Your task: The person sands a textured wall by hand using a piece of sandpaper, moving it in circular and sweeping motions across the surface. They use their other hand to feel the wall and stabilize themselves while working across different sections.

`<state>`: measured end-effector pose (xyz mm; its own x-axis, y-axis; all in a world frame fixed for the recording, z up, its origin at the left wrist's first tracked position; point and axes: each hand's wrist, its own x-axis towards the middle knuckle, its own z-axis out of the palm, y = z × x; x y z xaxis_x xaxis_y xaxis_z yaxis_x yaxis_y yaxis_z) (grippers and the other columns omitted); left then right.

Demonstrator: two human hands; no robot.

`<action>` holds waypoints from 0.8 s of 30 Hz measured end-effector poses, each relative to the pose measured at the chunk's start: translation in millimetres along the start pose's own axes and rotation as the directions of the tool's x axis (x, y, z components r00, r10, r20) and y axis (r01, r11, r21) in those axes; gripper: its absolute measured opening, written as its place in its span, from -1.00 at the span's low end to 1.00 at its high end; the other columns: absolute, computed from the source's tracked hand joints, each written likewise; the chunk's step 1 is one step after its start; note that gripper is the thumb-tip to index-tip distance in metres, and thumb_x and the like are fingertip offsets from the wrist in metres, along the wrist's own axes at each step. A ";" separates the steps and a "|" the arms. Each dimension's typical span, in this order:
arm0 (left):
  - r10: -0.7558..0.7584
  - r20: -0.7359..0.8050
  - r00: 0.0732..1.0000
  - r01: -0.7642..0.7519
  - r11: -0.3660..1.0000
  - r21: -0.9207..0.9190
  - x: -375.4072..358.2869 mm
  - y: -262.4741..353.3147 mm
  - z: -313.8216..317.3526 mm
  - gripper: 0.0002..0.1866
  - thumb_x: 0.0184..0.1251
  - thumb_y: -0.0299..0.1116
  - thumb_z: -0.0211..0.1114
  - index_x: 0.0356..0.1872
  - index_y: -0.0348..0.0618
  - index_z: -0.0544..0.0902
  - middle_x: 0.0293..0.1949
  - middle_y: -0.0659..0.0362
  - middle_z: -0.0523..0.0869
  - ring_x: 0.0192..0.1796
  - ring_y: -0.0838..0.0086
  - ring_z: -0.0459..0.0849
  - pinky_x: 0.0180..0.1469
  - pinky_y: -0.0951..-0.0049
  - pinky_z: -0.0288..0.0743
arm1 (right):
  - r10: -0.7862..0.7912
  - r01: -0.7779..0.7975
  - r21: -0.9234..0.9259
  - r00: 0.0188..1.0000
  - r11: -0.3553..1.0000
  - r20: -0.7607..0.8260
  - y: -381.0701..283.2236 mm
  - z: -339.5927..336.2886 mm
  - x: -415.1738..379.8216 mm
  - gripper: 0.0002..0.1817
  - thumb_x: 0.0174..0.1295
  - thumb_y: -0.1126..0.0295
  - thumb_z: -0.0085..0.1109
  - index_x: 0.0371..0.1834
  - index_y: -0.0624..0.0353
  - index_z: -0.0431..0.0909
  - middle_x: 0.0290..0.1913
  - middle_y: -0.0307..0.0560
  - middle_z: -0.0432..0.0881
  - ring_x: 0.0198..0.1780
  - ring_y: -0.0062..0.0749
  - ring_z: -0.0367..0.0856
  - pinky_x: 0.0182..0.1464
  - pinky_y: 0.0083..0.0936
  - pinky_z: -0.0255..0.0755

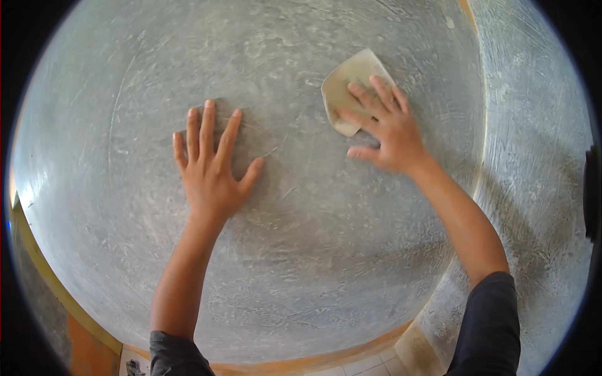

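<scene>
My left hand (210, 164) lies flat against the grey plastered wall (269, 269), its fingers stretched out and spread, with nothing in it. Higher up and to the right, my right hand (390, 131) presses a pale beige sheet of sandpaper (357, 74) to the same surface. The fingers of that hand are spread over the sheet's lower right part, and the thumb sticks out below its edge. Faint printing shows on the side of the sheet facing me. Its side against the wall is hidden.
A corner runs down the right, where another grey plastered wall (539, 207) meets this one. Along the bottom are an orange-brown band (326, 360) and white tiles (364, 366). A yellowish edge (47, 269) borders the lower left. Something dark (591, 194) stands at the far right.
</scene>
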<state>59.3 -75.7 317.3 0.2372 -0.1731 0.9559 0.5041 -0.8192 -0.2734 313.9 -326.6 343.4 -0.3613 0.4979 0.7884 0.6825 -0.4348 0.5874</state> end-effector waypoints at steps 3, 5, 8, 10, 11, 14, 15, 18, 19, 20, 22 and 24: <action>0.000 -0.014 1.000 0.000 1.000 0.002 1.7 0.4 2.3 -0.18 0.27 0.12 0.39 0.58 0.25 0.41 0.70 0.07 0.14 0.75 0.10 -0.06 0.69 -0.17 -0.31 | 0.440 -0.468 -0.022 0.844 0.883 -0.307 72.6 19.0 -5.4 -0.20 0.36 -0.38 0.12 0.59 -0.30 0.41 0.70 0.03 0.18 0.72 0.12 0.00 0.67 0.18 -0.17; -0.021 -0.026 0.999 0.021 1.000 -0.001 1.5 4.6 4.7 -0.18 0.26 0.12 0.41 0.57 0.27 0.43 0.70 0.09 0.15 0.75 0.09 -0.09 0.68 -0.19 -0.34 | 0.492 -0.529 -0.029 0.806 0.848 -0.331 79.5 25.2 -12.7 -0.24 0.37 -0.33 0.16 0.57 -0.28 0.43 0.69 0.04 0.21 0.71 0.12 0.03 0.67 0.15 -0.14; -0.020 -0.041 0.999 0.021 0.999 0.038 8.0 20.1 9.1 -0.17 0.30 0.07 0.39 0.60 0.22 0.37 0.71 0.08 0.10 0.75 0.07 -0.10 0.68 -0.25 -0.34 | 0.385 -0.400 -0.004 0.884 0.916 -0.264 45.5 -0.5 -5.9 -0.30 0.41 -0.25 0.16 0.56 -0.26 0.45 0.68 0.06 0.23 0.70 0.12 0.07 0.67 0.10 -0.10; -0.030 -0.033 0.999 0.031 0.999 0.037 16.7 37.0 11.1 -0.17 0.29 0.07 0.39 0.60 0.23 0.38 0.71 0.08 0.10 0.75 0.07 -0.10 0.67 -0.26 -0.34 | 0.007 -0.005 0.073 1.000 0.997 -0.026 38.9 -9.7 -16.0 -0.29 0.42 -0.27 0.14 0.56 -0.25 0.45 0.67 0.07 0.25 0.69 0.13 0.10 0.66 0.11 -0.10; -0.036 -0.018 0.999 0.037 0.999 0.040 20.3 45.0 11.9 -0.17 0.29 0.07 0.39 0.60 0.23 0.38 0.72 0.09 0.10 0.75 0.06 -0.11 0.67 -0.28 -0.35 | 0.021 -0.020 0.072 1.000 0.997 -0.022 61.9 -3.0 -23.2 -0.29 0.42 -0.27 0.14 0.56 -0.25 0.45 0.67 0.07 0.25 0.69 0.13 0.10 0.66 0.11 -0.10; -0.031 -0.037 0.999 0.032 0.999 0.021 26.2 66.5 18.1 -0.18 0.28 0.08 0.40 0.59 0.24 0.39 0.72 0.10 0.11 0.75 0.06 -0.11 0.67 -0.27 -0.36 | 0.430 -0.440 0.037 0.850 0.897 -0.303 134.2 13.8 -33.3 -0.25 0.38 -0.31 0.17 0.56 -0.27 0.45 0.67 0.06 0.24 0.69 0.13 0.10 0.65 0.16 -0.07; -0.030 -0.038 0.999 0.031 0.999 0.022 26.9 73.1 18.9 -0.18 0.28 0.08 0.40 0.59 0.24 0.39 0.72 0.10 0.11 0.75 0.06 -0.11 0.67 -0.27 -0.36 | 0.490 -0.521 -0.018 0.813 0.853 -0.313 132.1 11.8 -37.9 -0.25 0.38 -0.31 0.16 0.55 -0.27 0.45 0.66 0.08 0.25 0.68 0.17 0.10 0.64 0.18 -0.06; -0.021 -0.028 0.999 0.022 0.999 0.024 35.8 95.2 24.4 -0.19 0.29 0.11 0.38 0.59 0.25 0.40 0.72 0.11 0.11 0.76 0.07 -0.11 0.67 -0.27 -0.36 | 0.411 -0.434 -0.057 0.882 0.899 -0.231 111.6 -12.3 -63.1 -0.24 0.40 -0.34 0.10 0.58 -0.26 0.41 0.66 0.16 0.23 0.67 0.29 0.06 0.62 0.24 -0.05; 0.003 -0.029 1.000 -0.003 1.000 0.004 38.1 102.9 26.5 -0.18 0.29 0.12 0.38 0.59 0.25 0.40 0.72 0.11 0.11 0.75 0.07 -0.10 0.67 -0.27 -0.36 | 0.341 -0.351 -0.065 0.932 0.934 -0.125 112.9 -17.1 -77.3 -0.23 0.40 -0.35 0.09 0.59 -0.27 0.40 0.67 0.16 0.22 0.67 0.32 0.06 0.63 0.23 -0.07; 0.027 -0.031 0.999 -0.028 1.000 -0.013 41.3 109.6 28.0 -0.18 0.29 0.12 0.38 0.59 0.24 0.40 0.72 0.10 0.11 0.75 0.07 -0.10 0.67 -0.27 -0.36 | 0.263 -0.264 -0.062 0.965 0.963 -0.019 119.3 -20.0 -88.3 -0.22 0.39 -0.37 0.08 0.59 -0.27 0.39 0.67 0.16 0.21 0.66 0.34 0.06 0.64 0.22 -0.08; 0.039 -0.011 0.999 -0.039 0.999 -0.007 47.0 126.1 30.4 -0.18 0.29 0.13 0.38 0.59 0.24 0.40 0.72 0.10 0.11 0.75 0.07 -0.10 0.67 -0.27 -0.36 | 0.470 -0.483 -0.051 0.867 0.874 -0.164 168.1 3.2 -116.9 -0.21 0.37 -0.37 0.11 0.59 -0.28 0.40 0.68 0.12 0.20 0.67 0.32 0.06 0.64 0.22 -0.09; 0.053 0.021 0.998 -0.053 0.999 -0.005 47.9 140.8 32.1 -0.18 0.29 0.13 0.38 0.59 0.24 0.40 0.72 0.09 0.11 0.75 0.07 -0.10 0.67 -0.27 -0.36 | 0.648 -0.677 -0.006 0.706 0.736 -0.287 175.6 8.9 -131.4 -0.20 0.35 -0.37 0.13 0.59 -0.29 0.41 0.69 0.09 0.19 0.67 0.30 0.05 0.64 0.21 -0.10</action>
<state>168.3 -181.8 321.1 0.2807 -0.2050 0.9376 0.4865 -0.8118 -0.3231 487.0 -461.7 341.3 0.0046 -0.1455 0.9894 0.7427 -0.6620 -0.1008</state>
